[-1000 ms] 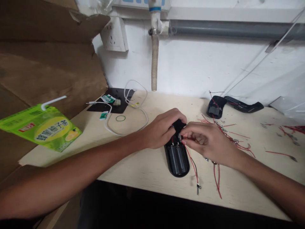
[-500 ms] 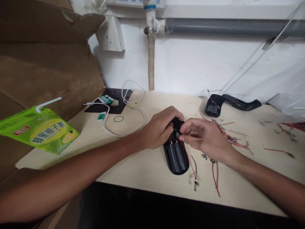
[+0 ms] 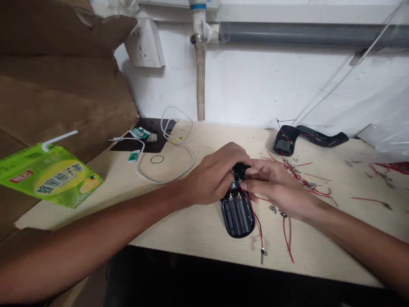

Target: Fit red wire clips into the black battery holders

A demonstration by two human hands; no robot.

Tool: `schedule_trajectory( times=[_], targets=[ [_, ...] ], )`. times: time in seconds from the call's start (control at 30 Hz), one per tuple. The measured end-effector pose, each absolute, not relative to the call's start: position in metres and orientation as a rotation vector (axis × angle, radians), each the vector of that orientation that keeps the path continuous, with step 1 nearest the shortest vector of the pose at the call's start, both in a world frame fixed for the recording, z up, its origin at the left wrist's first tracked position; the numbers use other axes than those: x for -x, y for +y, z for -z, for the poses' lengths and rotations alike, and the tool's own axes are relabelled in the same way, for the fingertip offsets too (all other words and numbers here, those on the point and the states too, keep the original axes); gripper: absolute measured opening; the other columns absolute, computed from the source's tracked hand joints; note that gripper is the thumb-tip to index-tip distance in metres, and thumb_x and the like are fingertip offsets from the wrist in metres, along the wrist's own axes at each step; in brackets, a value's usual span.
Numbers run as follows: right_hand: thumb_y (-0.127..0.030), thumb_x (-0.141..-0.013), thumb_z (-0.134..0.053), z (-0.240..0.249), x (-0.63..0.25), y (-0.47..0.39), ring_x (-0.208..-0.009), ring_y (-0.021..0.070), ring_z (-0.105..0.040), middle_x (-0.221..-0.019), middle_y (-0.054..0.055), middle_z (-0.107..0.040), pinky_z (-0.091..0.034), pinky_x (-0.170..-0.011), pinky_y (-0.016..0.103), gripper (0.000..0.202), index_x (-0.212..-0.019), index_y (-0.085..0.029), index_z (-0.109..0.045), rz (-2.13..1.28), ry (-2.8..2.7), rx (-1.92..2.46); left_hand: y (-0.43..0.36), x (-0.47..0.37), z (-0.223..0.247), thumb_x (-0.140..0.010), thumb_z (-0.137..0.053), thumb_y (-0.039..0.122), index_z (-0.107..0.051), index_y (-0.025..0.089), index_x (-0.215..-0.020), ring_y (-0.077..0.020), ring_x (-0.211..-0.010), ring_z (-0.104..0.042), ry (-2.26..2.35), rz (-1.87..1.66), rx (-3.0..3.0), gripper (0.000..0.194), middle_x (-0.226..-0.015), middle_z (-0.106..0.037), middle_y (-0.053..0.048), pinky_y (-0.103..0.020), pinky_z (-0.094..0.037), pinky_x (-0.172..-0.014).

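Observation:
A black plastic housing (image 3: 238, 217) with battery slots is tilted up slightly from the table between my hands. My left hand (image 3: 220, 172) is wrapped round its upper end. Thumb and fingers of my right hand (image 3: 271, 179) close on the housing's right side, by a small metal spring; whether they also pinch a small part is hidden. Red wires (image 3: 252, 204) and a black wire (image 3: 259, 224) run out of the housing to a small metal contact tab (image 3: 262, 255) hanging near the table's front edge.
Loose red wires with metal contacts (image 3: 311, 186) lie to the right. Behind them are two more black housings (image 3: 284, 140). A white cable (image 3: 140, 170), a green rubber ring (image 3: 157, 159) and a dark sheet (image 3: 159, 145) lie at left, near a green drink pouch (image 3: 60, 175).
The right fingers have moved from the spring area to wrap further round the housing's side. The housing has shifted slightly and tilted, and its wires and contact tab moved along.

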State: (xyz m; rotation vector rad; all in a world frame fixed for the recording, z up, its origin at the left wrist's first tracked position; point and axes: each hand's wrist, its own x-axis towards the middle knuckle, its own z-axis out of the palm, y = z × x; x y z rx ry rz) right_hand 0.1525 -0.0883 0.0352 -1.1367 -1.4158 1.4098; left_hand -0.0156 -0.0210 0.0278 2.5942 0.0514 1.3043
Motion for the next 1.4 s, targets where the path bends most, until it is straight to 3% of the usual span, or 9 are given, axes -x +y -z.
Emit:
schedule_trajectory(
  times=[0.2, 0.37, 0.5, 0.7, 1.03, 1.27, 1.4],
  targets=[
    [-0.018, -0.075, -0.066, -0.030, -0.158, -0.085, -0.064, 0.0105, -0.053, -0.073, 0.000, -0.058, -0.041, -0.057, 0.024, 0.011, -0.079, -0.016, -0.056, -1.420, -1.418, 1.043, -0.018, 0.016, -0.029, -0.077, -0.035, -0.004, -0.051, 0.016, -0.104, -0.0146, -0.092, -0.057, 0.076, -1.395, -2.594, 0.036, -0.095, -0.058, -0.007, -0.030, -0.052, -0.077],
    [-0.023, -0.079, -0.068, -0.030, -0.162, -0.085, -0.086, 0.0125, -0.060, -0.093, 0.003, -0.063, -0.046, -0.075, 0.025, 0.024, -0.101, -0.016, -0.062, -1.635, -1.462, 0.888, -0.018, 0.017, -0.027, -0.082, -0.043, 0.000, -0.052, 0.018, -0.100, -0.0155, -0.087, -0.061, 0.244, -1.683, -2.383, 0.027, -0.094, -0.060, -0.006, -0.032, -0.053, -0.077],
    [-0.021, -0.079, -0.069, -0.034, -0.162, -0.088, -0.082, 0.0130, -0.063, -0.093, 0.005, -0.067, -0.049, -0.073, 0.026, 0.033, -0.111, -0.016, -0.061, -1.704, -1.429, 0.820, -0.018, 0.017, -0.024, -0.084, -0.051, 0.008, -0.051, 0.021, -0.104, -0.0179, -0.093, -0.062, 0.373, -1.747, -2.256, 0.024, -0.098, -0.060, -0.005, -0.036, -0.052, -0.081],
    [-0.025, -0.073, -0.075, -0.039, -0.165, -0.088, -0.074, 0.0146, -0.065, -0.084, 0.005, -0.071, -0.050, -0.068, 0.027, 0.031, -0.101, -0.016, -0.065, -1.422, -1.408, 1.036, -0.018, 0.016, -0.030, -0.077, -0.068, 0.019, -0.052, 0.019, -0.106, -0.0170, -0.089, -0.063, 0.428, -1.521, -2.242, 0.033, -0.097, -0.063, -0.005, -0.033, -0.052, -0.079],
    [-0.028, -0.067, -0.074, -0.043, -0.164, -0.091, -0.065, 0.0139, -0.058, -0.070, -0.001, -0.059, -0.050, -0.061, 0.029, 0.031, -0.096, -0.020, -0.067, -0.936, -1.504, 1.293, -0.021, 0.013, -0.037, -0.069, -0.072, 0.013, -0.062, 0.018, -0.094, -0.0145, -0.084, -0.064, 0.670, -1.366, -2.237, 0.027, -0.092, -0.069, -0.001, -0.029, -0.052, -0.079],
    [-0.031, -0.070, -0.072, -0.042, -0.162, -0.094, -0.065, 0.0156, -0.059, -0.073, 0.001, -0.062, -0.050, -0.060, 0.031, 0.032, -0.099, -0.021, -0.066, -0.873, -1.552, 1.277, -0.023, 0.012, -0.039, -0.066, -0.078, 0.017, -0.062, 0.017, -0.086, -0.0132, -0.079, -0.064, 0.707, -1.375, -2.125, 0.025, -0.085, -0.069, 0.000, -0.027, -0.053, -0.074],
    [-0.030, -0.080, -0.066, -0.040, -0.167, -0.097, -0.067, 0.0172, -0.063, -0.078, 0.002, -0.067, -0.052, -0.063, 0.033, 0.026, -0.105, -0.023, -0.065, -0.493, -1.814, 1.253, -0.021, 0.012, -0.036, -0.067, -0.078, 0.018, -0.058, 0.017, -0.084, -0.0126, -0.076, -0.064, 0.615, -1.342, -2.017, 0.026, -0.081, -0.066, 0.000, -0.024, -0.053, -0.069]
  ],
)
